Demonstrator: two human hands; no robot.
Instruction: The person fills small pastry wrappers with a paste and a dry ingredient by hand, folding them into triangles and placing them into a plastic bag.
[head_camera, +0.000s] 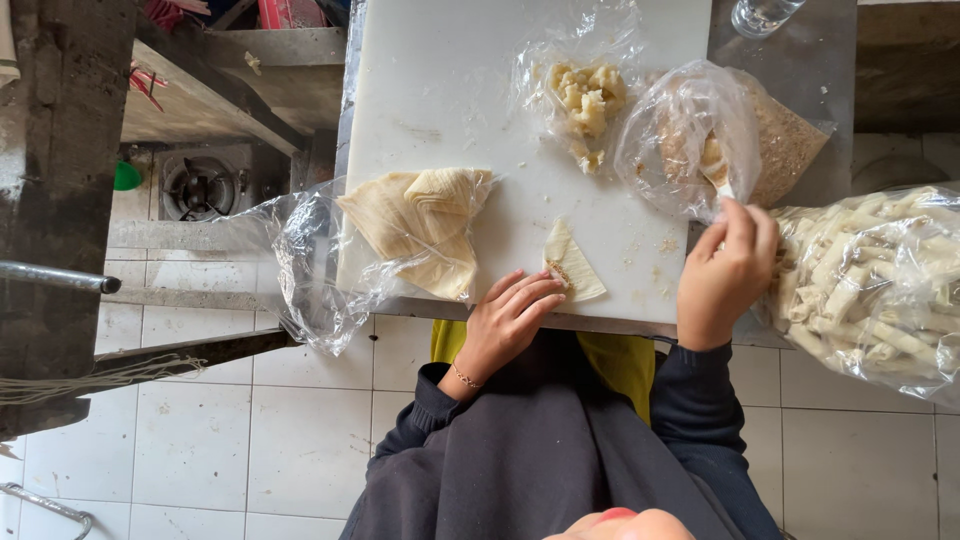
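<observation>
- White worktop (440, 90) carried a wrapper stack (420, 228) at nine o'clock.
- Left hand (510, 318): fingers pressed together, flat on a folded wrapper (570, 262).
- Right hand (728, 268): fingers pinched a spoon (716, 172) inside a crumb bag (690, 135) at two o'clock.

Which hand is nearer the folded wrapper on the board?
Left. The left hand rests its fingertips on the folded wrapper; the right hand is off to its side, holding a spoon in a bag of crumbs.

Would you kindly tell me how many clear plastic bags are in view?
4: one under the folded pale wrappers at the white board's left edge, one under mashed filling, one holding crumbs, one full of rolled sticks on the right. More may lie outside the frame.
</observation>
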